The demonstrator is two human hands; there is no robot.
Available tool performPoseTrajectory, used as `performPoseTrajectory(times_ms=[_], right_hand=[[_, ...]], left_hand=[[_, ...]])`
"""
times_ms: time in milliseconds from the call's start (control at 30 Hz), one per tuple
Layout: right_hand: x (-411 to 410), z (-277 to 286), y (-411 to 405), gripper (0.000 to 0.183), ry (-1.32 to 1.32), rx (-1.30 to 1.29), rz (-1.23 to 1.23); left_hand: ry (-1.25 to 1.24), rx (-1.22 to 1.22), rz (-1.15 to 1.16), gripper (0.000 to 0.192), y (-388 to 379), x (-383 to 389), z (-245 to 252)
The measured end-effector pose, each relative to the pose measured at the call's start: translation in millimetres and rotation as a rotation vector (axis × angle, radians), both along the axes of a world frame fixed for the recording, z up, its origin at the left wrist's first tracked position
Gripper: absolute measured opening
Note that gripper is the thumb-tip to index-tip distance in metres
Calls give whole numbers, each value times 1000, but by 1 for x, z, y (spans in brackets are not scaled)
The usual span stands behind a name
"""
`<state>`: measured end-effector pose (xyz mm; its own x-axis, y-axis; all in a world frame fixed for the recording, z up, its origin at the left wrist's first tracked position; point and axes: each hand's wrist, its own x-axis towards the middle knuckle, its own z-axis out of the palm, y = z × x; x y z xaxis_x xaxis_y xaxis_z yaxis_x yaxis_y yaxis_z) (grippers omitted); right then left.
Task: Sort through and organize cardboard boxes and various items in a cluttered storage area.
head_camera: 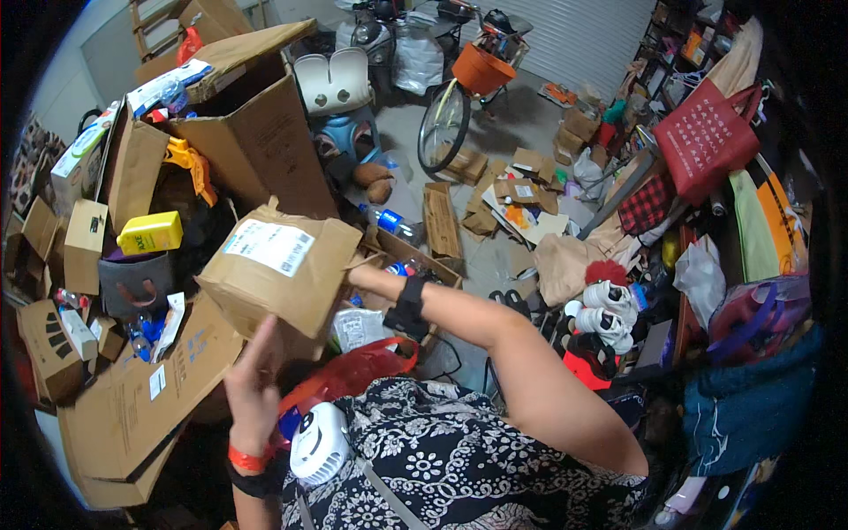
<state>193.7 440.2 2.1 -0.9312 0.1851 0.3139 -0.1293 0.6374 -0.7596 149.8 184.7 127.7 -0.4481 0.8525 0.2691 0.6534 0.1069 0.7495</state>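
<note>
A brown cardboard box (298, 271) with a white label is raised in front of me, left of the middle of the view. My right hand (358, 270) is at the box's right side, its fingers mostly hidden by the cardboard, so its grip cannot be made out. Just below the box's lower edge is my left hand (255, 374), blurred, with its fingers pointing up towards the cardboard; whether it touches is unclear. Beneath the raised box lies a large flattened carton (146, 397). A red plastic bag (351, 371) lies close to my body.
A tall open carton (265, 132) and a yellow bottle (151, 232) stand at the left. Plastic bottles (394, 222) lie beyond the box. A bicycle wheel (444, 126) is further back. White shoes (606, 315) and a red tote bag (705, 142) are at the right.
</note>
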Motion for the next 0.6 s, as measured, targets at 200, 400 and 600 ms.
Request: performPoseTrajectory(times_ms=[200,400,600], right_hand=[[13,19,35,42,-125,-485,-89],[45,58,17,54,-119,-626,17],[27,37,-31,48,-90,-543,57]], left_hand=[[-204,224,145,60,-31,-52,7],[-383,222,165,61,-44,-60,-15],[-119,94,244,78,-62,-45,-62]])
